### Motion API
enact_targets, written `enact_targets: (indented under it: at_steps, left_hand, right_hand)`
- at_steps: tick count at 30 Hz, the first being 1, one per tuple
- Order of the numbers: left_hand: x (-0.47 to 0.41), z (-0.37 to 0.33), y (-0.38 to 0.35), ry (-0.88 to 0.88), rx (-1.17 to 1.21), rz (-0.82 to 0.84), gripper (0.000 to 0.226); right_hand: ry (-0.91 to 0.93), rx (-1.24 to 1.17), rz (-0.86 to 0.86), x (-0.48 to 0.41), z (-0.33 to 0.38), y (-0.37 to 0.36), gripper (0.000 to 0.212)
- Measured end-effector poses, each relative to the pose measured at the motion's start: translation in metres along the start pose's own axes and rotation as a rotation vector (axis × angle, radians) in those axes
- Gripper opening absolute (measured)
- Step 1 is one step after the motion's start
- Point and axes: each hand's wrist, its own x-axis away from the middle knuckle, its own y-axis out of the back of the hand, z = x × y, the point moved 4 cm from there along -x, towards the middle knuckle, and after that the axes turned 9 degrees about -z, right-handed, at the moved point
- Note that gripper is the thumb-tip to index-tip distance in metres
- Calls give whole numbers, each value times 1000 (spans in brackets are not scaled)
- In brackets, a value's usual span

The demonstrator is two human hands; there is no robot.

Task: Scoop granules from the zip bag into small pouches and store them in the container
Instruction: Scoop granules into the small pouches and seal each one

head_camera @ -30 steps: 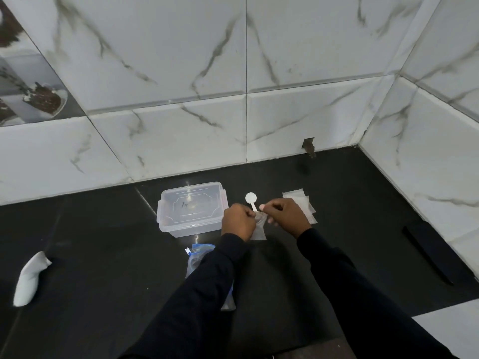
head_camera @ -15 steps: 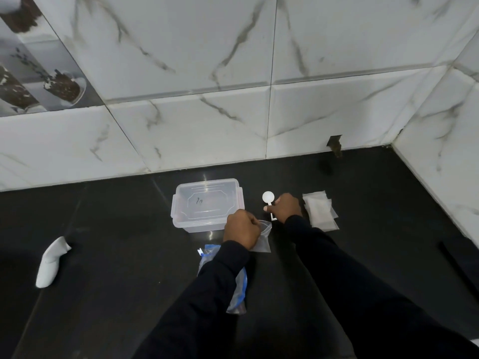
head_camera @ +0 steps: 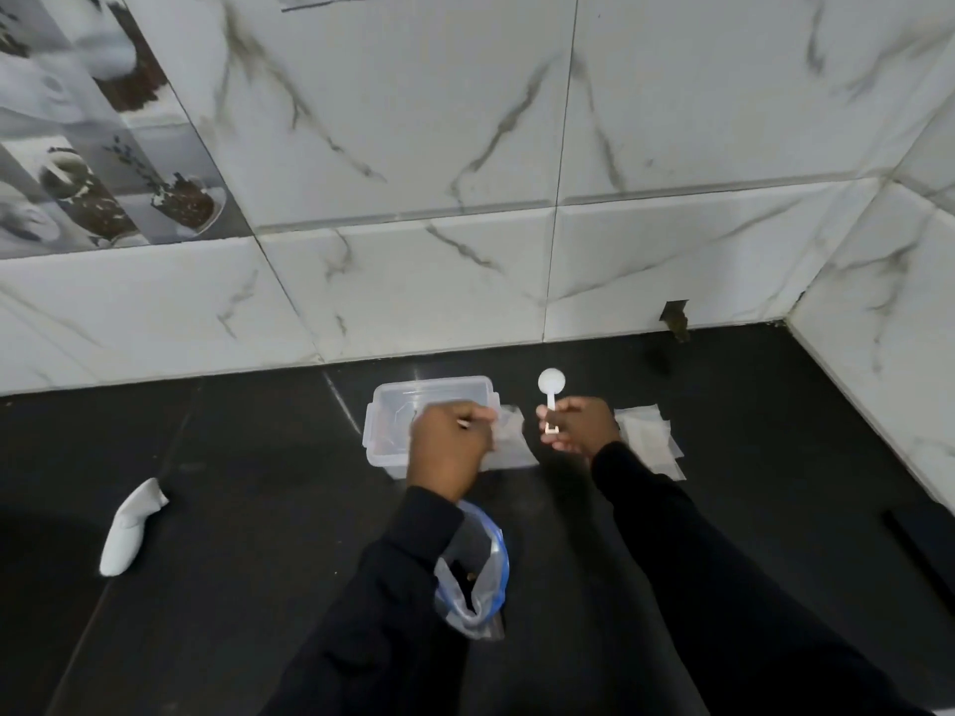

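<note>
My left hand (head_camera: 448, 447) pinches the top of a small clear pouch (head_camera: 509, 439) in front of the clear lidded container (head_camera: 395, 410). Just right of the pouch, my right hand (head_camera: 581, 426) grips the handle of a white scoop (head_camera: 549, 387), whose bowl points away from me toward the wall. The blue-edged zip bag (head_camera: 478, 576) lies open on the dark counter under my left forearm. A stack of empty pouches (head_camera: 648, 439) lies right of my right hand.
A white crumpled object (head_camera: 129, 529) lies on the counter at the left. Marble-tiled walls close off the back and right. A dark flat object (head_camera: 920, 540) sits near the right wall.
My right hand let go of the pouch, reached to the scoop and took hold of its handle. My left hand lifted the pouch in front of the container. The camera tilted.
</note>
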Motion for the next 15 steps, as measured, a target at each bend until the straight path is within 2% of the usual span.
enact_targets:
  at_steps: [3, 6, 10, 13, 15]
  left_hand:
    - [2, -11, 58, -52, 96, -155, 25]
    - [13, -9, 111, -74, 67, -235, 25]
    - [40, 7, 154, -35, -153, -200, 18]
    - [55, 40, 159, 76, -319, -31, 22]
    - [65, 68, 147, 156, -401, 117, 22]
  right_hand:
    - [104, -205, 181, 47, 44, 7, 9]
    - [223, -167, 328, 92, 76, 17, 20]
    - [419, 185, 455, 143, 94, 20, 12]
    - [612, 586, 407, 164, 91, 8, 2]
    - [725, 747, 421, 171, 77, -7, 4]
